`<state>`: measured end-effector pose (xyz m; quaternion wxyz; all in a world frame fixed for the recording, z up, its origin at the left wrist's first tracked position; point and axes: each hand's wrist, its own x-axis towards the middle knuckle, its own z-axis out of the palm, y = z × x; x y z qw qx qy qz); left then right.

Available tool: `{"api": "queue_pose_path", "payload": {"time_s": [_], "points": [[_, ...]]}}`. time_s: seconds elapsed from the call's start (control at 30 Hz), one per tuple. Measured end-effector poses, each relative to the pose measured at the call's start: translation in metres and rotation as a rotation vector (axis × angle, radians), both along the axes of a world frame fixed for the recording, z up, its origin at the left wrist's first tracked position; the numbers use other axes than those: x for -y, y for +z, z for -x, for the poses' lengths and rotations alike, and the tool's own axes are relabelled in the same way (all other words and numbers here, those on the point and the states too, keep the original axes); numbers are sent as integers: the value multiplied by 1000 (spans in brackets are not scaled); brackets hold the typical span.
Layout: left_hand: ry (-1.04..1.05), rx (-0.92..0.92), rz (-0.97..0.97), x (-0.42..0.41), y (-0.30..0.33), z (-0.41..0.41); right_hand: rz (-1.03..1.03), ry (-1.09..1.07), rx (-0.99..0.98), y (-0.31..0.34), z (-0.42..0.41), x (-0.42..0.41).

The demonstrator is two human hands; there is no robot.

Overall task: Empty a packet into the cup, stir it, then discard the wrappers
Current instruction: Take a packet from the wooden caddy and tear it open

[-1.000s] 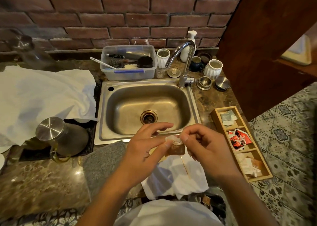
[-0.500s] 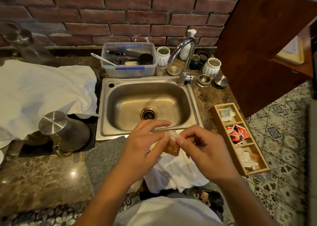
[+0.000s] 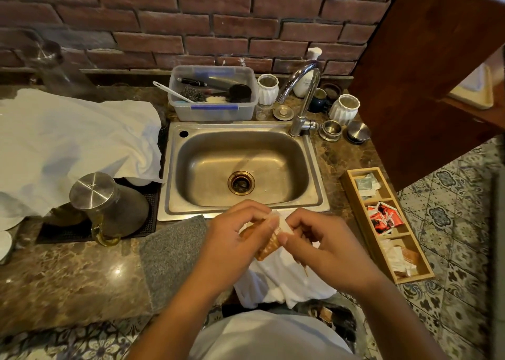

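Both hands meet in front of the sink, low in the head view. My left hand and my right hand pinch a small brown-and-white packet between their fingertips, its white top edge tilted to the right. Under the hands, a cup shows only as a sliver of orange-brown behind my left fingers. A thin wooden stir stick pokes out below my right hand, over a white cloth.
A wooden tray of packets lies at the right counter edge. A steel sink sits behind the hands, a grey mat and a lidded glass carafe to the left. A big white cloth covers the left counter.
The packet has dropped a little and tilted, with its white top now pulled rightwards by my right fingers. Both hands stay together over the cup.
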<state>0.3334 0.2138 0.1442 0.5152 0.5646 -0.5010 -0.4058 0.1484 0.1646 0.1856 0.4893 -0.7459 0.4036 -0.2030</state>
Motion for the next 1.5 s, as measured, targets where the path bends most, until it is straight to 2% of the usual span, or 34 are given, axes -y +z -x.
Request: {"api": "queue_pose_path", "payload": {"time_s": [0.13,0.27,0.43,0.67,0.9,1.03,1.3,1.5], "points": [[-48,-242,-52,3,1,-2,-51,-50,107,2,1,1],[-117,-187,-77,4,1,-4,-137,-46,126,4,2,3],[-229,-194,-93,3,3,-4,-132,-77,136,8,2,8],[-273,-164,-94,4,6,-5,-82,-56,105,13,6,7],[-308,-230,-86,2,9,1,-167,7,97,18,12,5],[-308,-213,-117,1,10,4,-122,30,32,20,14,5],[-300,-195,-112,-2,12,6,15,39,23,17,15,1],[-249,-274,-145,-4,8,14,132,47,-31,12,17,-3]]}}
